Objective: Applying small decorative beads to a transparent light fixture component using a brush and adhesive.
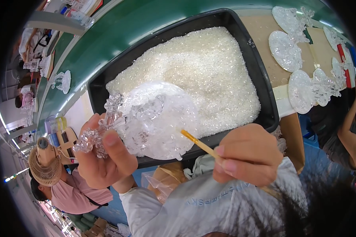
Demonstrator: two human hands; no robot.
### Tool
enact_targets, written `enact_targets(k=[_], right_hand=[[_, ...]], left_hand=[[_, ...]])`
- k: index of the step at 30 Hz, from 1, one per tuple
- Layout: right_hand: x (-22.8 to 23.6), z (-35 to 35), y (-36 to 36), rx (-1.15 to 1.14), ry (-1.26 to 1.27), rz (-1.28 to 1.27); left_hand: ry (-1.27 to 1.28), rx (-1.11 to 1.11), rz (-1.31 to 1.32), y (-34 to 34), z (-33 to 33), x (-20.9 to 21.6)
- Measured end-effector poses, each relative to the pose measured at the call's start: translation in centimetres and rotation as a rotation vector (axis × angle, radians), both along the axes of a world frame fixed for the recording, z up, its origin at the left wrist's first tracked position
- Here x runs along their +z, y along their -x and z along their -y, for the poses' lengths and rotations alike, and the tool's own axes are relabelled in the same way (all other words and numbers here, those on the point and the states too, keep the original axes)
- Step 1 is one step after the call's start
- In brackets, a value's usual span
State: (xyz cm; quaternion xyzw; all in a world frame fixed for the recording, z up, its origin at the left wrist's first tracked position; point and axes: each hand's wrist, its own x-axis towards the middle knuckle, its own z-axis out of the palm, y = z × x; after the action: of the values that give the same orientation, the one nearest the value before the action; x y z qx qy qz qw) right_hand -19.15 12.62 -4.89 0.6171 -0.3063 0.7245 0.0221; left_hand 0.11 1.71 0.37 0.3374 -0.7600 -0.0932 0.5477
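My left hand (101, 158) grips a clear plastic ornament (168, 126) by its knobbly upper part, thumb and fingers closed around it. Its round, frosted-looking disc base is tilted over the near edge of a black tray (261, 71). White, glittering granules (201, 67) fill the tray in a broad heap. Between the thumb and fingers of my right hand (249, 154) is a slim paintbrush (203, 146) with a pale handle. Its yellowish tip meets or hovers just over the disc's surface; I cannot tell which.
Several similar clear ornaments (285, 51) lie on a brown board at the right. Another ornament (62, 81) stands on the green table at the left, above a beige fan (46, 158). A person in pink (77, 189) sits at lower left; another person's arm (350, 130) shows at right.
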Motion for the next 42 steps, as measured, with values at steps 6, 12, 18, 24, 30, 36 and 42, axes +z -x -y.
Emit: enact_targets(k=[6,12,18,24,30,36,42], right_hand=[[0.3,0.2,0.1,-0.012,-0.019,-0.044],[0.6,-0.7,0.5,-0.038,-0.101,-0.039],[1.0,-0.9,0.7,-0.068,-0.138,-0.058],[0.5,-0.7,0.4,-0.14,-0.126,-0.092],[1.1,-0.7,1.2,0.018,-0.093,-0.094],[-0.3,-0.3,-0.7,-0.082,0.155,0.035],[0.5,-0.7,-3.0,0.216,-0.047,-0.151]], left_hand=[[-0.01,-0.034,0.19,-1.0,0.0,0.3],[0.056,0.009,0.067,-0.4,0.5,0.2],[-0.011,0.061,0.052,-0.4,0.4,0.5],[0.001,0.093,0.091,-0.3,0.3,0.7],[0.033,0.007,0.115,-0.5,1.1,0.3],[-0.148,-0.023,-0.017,-0.3,1.3,0.4],[0.042,0.093,0.291,-0.3,1.6,0.9]])
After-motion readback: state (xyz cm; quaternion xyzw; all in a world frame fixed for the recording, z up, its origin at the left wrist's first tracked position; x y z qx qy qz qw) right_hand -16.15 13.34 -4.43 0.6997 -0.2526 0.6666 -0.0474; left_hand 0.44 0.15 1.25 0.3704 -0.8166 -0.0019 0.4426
